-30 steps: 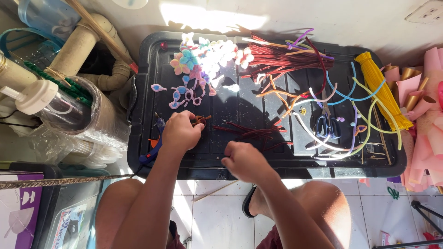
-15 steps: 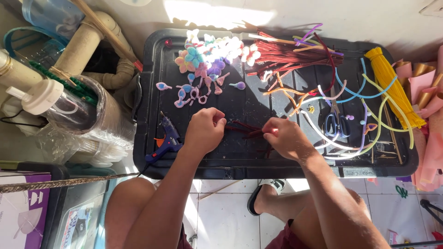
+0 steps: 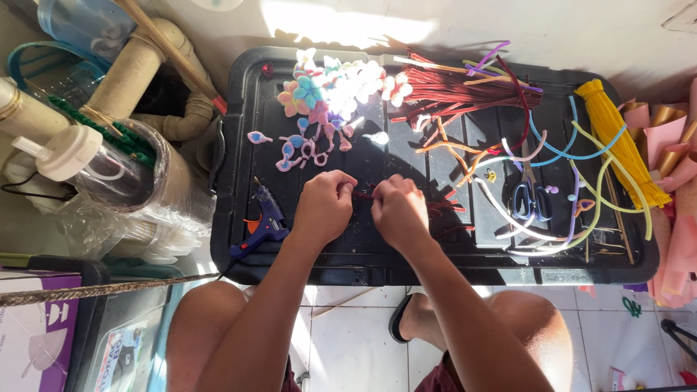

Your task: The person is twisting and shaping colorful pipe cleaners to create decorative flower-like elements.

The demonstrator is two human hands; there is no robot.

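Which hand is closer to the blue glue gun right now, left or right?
Left. The left hand is just right of the blue glue gun, nearly beside it. The right hand sits farther right, beyond the left hand, both pinching a dark red pipe cleaner.

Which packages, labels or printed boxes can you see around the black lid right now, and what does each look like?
Purple and white box: bottom left corner, rectangular carton with a small white picture on purple.
Printed card: bottom left, inside a dark bin beside the person's knee, bluish picture, details too small to tell.
Clear plastic wrap: left of the black lid, crinkled, bundled around a round container.
No screens or signs in view.
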